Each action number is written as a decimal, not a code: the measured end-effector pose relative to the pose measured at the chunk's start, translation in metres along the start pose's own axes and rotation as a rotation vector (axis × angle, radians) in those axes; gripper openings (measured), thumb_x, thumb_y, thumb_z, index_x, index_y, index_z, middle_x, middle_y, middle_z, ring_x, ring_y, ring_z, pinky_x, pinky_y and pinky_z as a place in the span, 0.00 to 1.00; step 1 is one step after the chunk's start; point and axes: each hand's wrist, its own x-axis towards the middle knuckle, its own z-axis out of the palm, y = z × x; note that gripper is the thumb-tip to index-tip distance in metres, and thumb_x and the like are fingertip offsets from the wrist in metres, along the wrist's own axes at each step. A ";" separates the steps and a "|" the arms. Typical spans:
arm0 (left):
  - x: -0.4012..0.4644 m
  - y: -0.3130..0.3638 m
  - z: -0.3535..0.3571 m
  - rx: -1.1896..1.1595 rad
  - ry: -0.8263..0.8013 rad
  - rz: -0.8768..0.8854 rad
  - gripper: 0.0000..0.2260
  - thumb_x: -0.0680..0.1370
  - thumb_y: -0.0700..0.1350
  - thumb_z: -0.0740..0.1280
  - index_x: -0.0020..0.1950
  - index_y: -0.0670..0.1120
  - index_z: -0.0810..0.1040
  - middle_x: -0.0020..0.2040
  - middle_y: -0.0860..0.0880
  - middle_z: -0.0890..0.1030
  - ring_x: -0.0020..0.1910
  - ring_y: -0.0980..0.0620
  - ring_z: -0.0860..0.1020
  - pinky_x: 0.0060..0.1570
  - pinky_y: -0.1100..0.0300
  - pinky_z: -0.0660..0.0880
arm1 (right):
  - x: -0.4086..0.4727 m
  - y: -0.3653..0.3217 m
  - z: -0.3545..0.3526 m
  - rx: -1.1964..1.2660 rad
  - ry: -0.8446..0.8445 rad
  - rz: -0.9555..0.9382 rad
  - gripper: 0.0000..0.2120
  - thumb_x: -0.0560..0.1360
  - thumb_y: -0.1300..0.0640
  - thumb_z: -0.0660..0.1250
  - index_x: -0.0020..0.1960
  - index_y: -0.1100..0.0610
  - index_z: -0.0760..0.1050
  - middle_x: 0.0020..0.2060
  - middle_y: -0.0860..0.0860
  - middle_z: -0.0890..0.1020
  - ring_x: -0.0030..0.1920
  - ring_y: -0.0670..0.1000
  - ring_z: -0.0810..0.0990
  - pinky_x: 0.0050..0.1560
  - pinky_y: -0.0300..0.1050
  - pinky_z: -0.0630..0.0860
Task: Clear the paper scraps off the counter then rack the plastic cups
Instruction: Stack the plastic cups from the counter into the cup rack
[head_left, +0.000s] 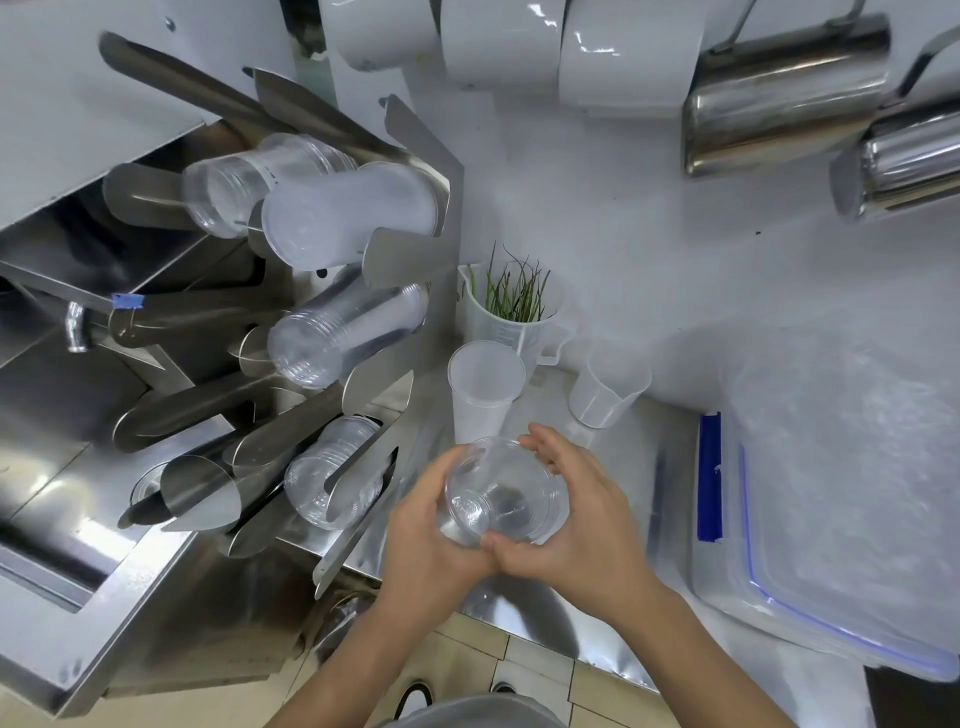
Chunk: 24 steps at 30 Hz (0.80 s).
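Both of my hands hold one clear plastic cup (504, 493) over the steel counter's front part, its mouth facing up towards me. My left hand (431, 525) wraps its left side and my right hand (576, 514) cups its right side. A frosted white cup (485, 384) stands upright just behind it. To the left, the steel cup rack (410, 156) carries stacks of cups lying on their sides: clear ones (234, 182), frosted ones (348, 213), another clear stack (343, 332) and a lower clear stack (332, 473). I see no paper scraps on the counter.
A measuring jug with green stalks (514, 312) and a small translucent beaker (605, 384) stand behind the cups. A lidded plastic box with blue clips (831, 493) fills the right. A sink (67, 441) lies left of the rack. Steel pitchers (779, 98) hang above.
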 end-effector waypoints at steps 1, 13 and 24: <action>-0.001 -0.002 0.000 0.000 0.006 -0.009 0.36 0.62 0.32 0.83 0.67 0.50 0.78 0.61 0.56 0.84 0.63 0.53 0.82 0.62 0.48 0.80 | 0.001 -0.001 0.001 0.001 -0.003 -0.002 0.45 0.55 0.37 0.75 0.69 0.39 0.62 0.59 0.32 0.72 0.60 0.33 0.71 0.53 0.23 0.65; 0.003 0.001 -0.004 -0.047 -0.001 -0.061 0.38 0.62 0.41 0.83 0.70 0.51 0.74 0.65 0.52 0.82 0.66 0.50 0.80 0.64 0.42 0.78 | 0.004 0.005 0.006 0.182 -0.008 -0.005 0.44 0.58 0.43 0.79 0.70 0.42 0.63 0.64 0.40 0.73 0.64 0.39 0.72 0.59 0.24 0.67; 0.002 0.014 -0.012 -0.146 -0.001 -0.066 0.39 0.63 0.42 0.84 0.72 0.52 0.73 0.67 0.52 0.80 0.68 0.49 0.78 0.68 0.42 0.76 | 0.011 0.000 0.001 0.454 0.078 -0.027 0.27 0.66 0.51 0.76 0.64 0.48 0.74 0.59 0.44 0.81 0.59 0.50 0.79 0.62 0.49 0.76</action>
